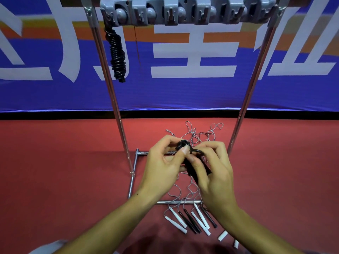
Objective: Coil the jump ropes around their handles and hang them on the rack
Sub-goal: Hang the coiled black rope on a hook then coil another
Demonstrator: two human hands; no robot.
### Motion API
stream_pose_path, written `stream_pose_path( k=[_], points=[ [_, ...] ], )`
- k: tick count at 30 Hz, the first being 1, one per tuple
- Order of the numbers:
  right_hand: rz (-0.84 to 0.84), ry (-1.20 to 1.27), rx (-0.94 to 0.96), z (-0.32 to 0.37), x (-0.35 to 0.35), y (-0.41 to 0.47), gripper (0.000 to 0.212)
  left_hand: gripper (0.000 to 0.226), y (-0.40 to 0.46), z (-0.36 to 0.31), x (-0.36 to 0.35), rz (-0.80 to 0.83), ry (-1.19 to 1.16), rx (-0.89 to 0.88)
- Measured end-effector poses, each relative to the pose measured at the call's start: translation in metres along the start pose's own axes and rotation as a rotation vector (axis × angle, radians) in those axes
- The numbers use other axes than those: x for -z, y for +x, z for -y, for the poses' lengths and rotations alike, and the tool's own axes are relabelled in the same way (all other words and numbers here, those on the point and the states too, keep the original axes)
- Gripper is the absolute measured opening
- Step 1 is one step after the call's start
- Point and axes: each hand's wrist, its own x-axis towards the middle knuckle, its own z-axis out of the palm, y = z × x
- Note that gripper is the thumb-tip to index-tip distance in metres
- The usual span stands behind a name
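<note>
At six o'clock, loose white and black handles (190, 221) lie on the red floor (55, 162), their thin cords (194, 132) tangled toward twelve inside the rack's base bars (133, 182). Just above them, the left hand (163, 165) and right hand (214, 171) meet, fingers curled and pinching a black coiled jump rope (190, 162). Farther off, at eleven o'clock, another black coiled rope (117, 54) hangs from the grey hook bar (187, 12) before a blue banner (183, 92).
</note>
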Motion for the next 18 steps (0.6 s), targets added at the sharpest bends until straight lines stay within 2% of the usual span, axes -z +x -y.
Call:
stream_pose_path(
  k=[3, 5, 9, 13, 18],
  points=[
    [-0.032, -0.007, 0.023, -0.002, 0.001, 0.003, 0.037, 0.004, -0.001, 0.004, -0.001, -0.048, -0.028, 0.041],
    [-0.021, 0.034, 0.008, -0.004, 0.001, 0.004, 0.044, 0.006, -0.001, 0.006, -0.003, -0.075, -0.051, 0.062],
    [-0.043, 0.199, -0.146, -0.004, 0.000, 0.007, 0.033, 0.011, -0.001, 0.007, -0.005, -0.099, -0.088, 0.091],
    [-0.034, 0.160, -0.088, -0.009, 0.001, 0.012, 0.031, 0.018, 0.001, 0.007, -0.006, -0.136, -0.096, 0.089],
    [0.060, 0.084, -0.077, -0.014, -0.005, 0.010, 0.032, 0.017, 0.003, 0.013, -0.008, -0.148, -0.066, 0.050]
  ],
)
